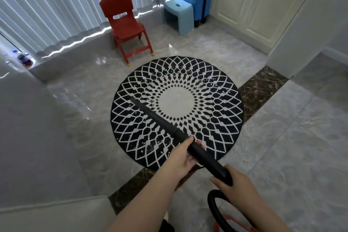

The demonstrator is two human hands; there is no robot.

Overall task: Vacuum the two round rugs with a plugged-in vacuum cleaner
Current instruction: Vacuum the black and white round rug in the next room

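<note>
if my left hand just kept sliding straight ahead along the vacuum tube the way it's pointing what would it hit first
Likely the round black-and-white patterned rug. The left hand points up-left and downward along the black vacuum tube, whose tip already sits over the rug's left part. Depth is uncertain.

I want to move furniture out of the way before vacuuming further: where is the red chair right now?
In the head view, the red chair stands upper left of centre on the tiled floor, just beyond the round rug, before the vertical blinds, left of the light blue stool.

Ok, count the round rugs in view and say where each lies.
1. The round rug lies on the tiled floor ahead, under the vacuum wand, with the red chair beyond it. A second rug may lie out of frame.
</note>
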